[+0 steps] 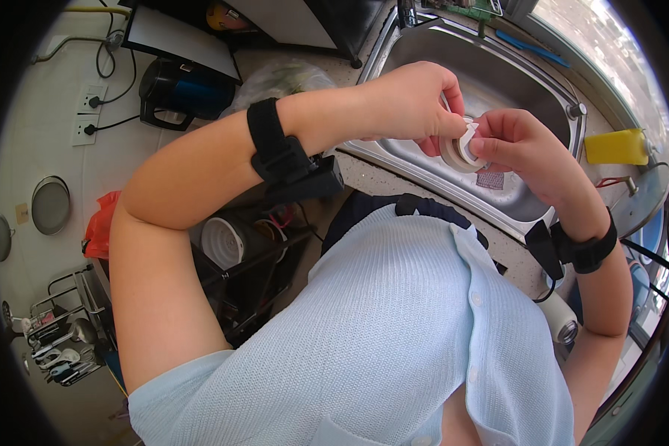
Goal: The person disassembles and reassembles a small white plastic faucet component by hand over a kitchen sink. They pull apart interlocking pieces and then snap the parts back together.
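Observation:
Over the sink, both my hands meet on a small white ring-shaped thing (pixel 457 156), which looks like a roll of tape. My left hand (pixel 416 100) reaches in from the left and pinches it between thumb and fingers. From the other side my right hand (pixel 519 145) has its thumb and fingertips closed on its right edge, at a raised white strip or flap. The fingers cover part of it, so its exact kind is unclear. Below the hands lies the steel sink (pixel 424 48), with a greyish patterned piece (pixel 490 181) on its bottom.
A yellow block-like object (pixel 615 147) and a glass lid (pixel 641 204) stand right of the sink. A blue strip-like tool (pixel 534 48) lies behind it. At left are a dark kettle (pixel 186 93), a clear plastic bag (pixel 286 78) and a utensil rack (pixel 63 327).

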The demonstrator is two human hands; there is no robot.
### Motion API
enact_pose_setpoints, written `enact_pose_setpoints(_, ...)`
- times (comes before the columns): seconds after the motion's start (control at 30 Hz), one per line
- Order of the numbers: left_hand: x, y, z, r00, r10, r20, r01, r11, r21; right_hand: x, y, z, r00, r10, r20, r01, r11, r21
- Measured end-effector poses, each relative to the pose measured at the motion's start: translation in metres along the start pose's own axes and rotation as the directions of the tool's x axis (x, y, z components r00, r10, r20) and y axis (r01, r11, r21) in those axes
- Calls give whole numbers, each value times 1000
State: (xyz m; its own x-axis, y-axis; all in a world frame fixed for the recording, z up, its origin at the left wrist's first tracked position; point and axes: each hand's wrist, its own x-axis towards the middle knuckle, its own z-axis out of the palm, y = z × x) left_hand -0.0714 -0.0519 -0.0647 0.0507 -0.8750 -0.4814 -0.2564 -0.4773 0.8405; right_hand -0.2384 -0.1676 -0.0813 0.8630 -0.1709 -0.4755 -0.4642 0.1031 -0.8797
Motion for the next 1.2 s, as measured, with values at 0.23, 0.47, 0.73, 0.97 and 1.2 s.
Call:
enact_pose_setpoints(0.23, -4, 5, 1, 998, 46, 34, -47, 999, 25, -1, -2, 4, 999, -44, -15, 43, 997, -70)
enact_pose_setpoints(0.47, -3, 1, 3, 996, 75, 53, -80, 993, 86, 0, 2, 7, 998, -28, -60, 19, 989, -147)
enact_pose_setpoints(0.73, 0, -3, 4, 996, 88, 25, -89, 993, 76, 3, 6, 9, 990, -98, -102, 72, 969, -235)
enact_pose_setpoints(0.97, 2, -7, 6, 993, 116, -9, -115, 990, 75, 4, 10, 10, 968, -208, -139, 154, 933, -324)
enact_pose_setpoints(1.2, 5, -7, 6, 992, 119, -48, -117, 993, 27, 6, 16, 8, 915, -361, -182, 280, 890, -359)
